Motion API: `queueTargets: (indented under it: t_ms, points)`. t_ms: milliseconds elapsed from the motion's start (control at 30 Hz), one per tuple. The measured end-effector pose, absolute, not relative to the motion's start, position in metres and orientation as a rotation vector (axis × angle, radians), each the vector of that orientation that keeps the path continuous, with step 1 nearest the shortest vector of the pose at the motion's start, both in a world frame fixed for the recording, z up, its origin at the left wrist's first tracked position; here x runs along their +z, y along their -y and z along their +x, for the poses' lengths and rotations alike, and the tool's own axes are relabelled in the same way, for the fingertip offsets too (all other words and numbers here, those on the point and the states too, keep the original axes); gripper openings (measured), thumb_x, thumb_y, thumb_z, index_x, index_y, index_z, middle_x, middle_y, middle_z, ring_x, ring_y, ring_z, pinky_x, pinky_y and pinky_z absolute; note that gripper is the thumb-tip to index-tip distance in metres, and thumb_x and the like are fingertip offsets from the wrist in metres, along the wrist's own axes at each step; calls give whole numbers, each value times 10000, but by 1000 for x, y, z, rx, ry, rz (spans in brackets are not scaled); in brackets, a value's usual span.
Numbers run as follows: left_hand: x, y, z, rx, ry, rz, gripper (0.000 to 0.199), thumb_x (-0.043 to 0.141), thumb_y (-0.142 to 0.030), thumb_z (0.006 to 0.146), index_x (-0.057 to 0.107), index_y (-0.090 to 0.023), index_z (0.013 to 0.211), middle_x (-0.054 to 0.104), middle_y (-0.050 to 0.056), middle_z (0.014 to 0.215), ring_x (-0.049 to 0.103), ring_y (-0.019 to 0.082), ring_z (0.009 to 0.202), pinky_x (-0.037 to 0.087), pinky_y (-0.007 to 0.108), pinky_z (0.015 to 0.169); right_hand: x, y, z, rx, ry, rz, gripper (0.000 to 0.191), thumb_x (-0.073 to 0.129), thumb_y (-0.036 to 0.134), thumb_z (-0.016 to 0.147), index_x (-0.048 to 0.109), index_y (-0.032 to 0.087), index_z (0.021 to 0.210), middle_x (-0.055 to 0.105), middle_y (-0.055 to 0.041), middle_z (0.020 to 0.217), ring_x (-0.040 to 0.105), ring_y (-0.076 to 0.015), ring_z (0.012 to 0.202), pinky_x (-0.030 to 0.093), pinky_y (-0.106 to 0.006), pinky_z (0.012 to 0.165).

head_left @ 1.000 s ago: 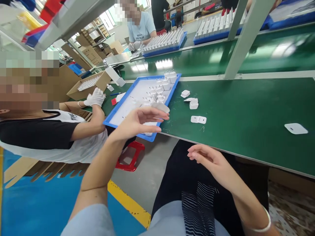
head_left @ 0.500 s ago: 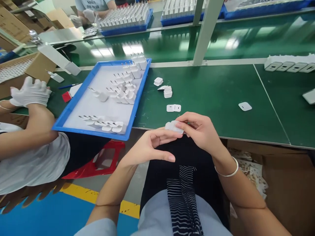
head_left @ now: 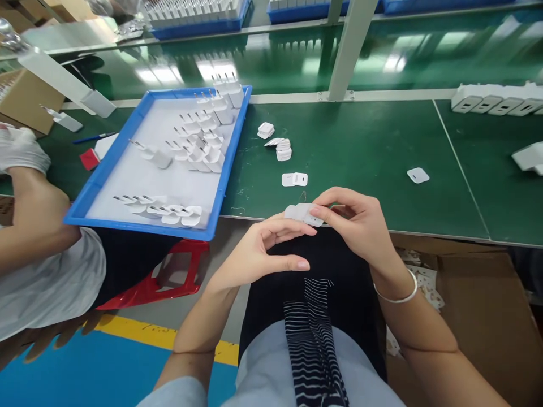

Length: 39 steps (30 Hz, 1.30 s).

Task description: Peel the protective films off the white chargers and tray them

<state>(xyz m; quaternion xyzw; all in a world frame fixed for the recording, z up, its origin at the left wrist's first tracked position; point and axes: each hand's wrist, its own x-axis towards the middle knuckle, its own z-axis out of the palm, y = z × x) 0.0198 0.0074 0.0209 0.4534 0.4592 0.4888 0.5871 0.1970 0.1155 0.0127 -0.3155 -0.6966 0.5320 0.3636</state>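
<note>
Several small white charger end covers [head_left: 300,212], overlapping in a short row, are in my hands just in front of the bench edge. They rest along the stretched fingers of my left hand [head_left: 265,246], whose thumb stands well apart below. My right hand [head_left: 352,217] pinches the right end of the row between thumb and fingers. Just beyond, two slotted covers [head_left: 294,179] lie side by side on the green bench [head_left: 365,147]. Farther back are a fanned stack of covers [head_left: 283,150] and a smaller stack [head_left: 266,130]. A single cover [head_left: 418,175] lies to the right.
A blue-rimmed tray [head_left: 237,152] at left holds white plug chargers [head_left: 197,147], pins up. A row of white charger bodies [head_left: 494,99] stands at back right. A metal post [head_left: 350,53] rises behind. At far left is a co-worker's gloved hand [head_left: 21,150].
The row of covers in my hands reaches farther right, and my right hand has shifted slightly right with it. The view has tilted down a little. The co-worker's gloved hand moved left.
</note>
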Motion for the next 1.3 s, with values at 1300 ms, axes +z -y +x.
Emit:
queueTargets:
  t_ms: [1300]
  points:
    - [12, -17, 42, 832, -1745, 2833, 519, 628, -68, 898, 604, -259, 1380, 607, 173, 1405, 529, 362, 1400, 409, 621, 1163, -27, -141, 192, 2450, 607, -367, 258, 886, 348, 718, 641, 269, 727, 455, 36, 720, 471, -114, 667, 466, -228, 597]
